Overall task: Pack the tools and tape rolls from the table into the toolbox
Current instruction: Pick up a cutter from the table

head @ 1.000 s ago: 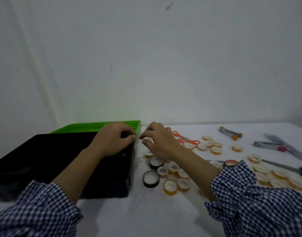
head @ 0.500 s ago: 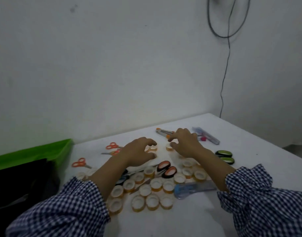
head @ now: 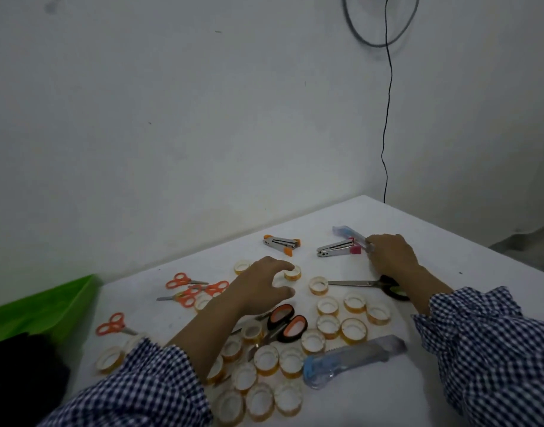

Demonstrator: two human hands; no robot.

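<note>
L hand (head: 261, 286) by tape roll (head: 292, 272), R hand (head: 388, 255) grips far cutter (head: 349, 235)

No text, label, brand or number can be read on anything here

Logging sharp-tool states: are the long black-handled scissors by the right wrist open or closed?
Closed: the long scissors show their blades together as one narrow silver strip, no gap.

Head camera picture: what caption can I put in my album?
Left hand reaches for a tape roll while right hand touches a clear utility knife on the white table.
</note>
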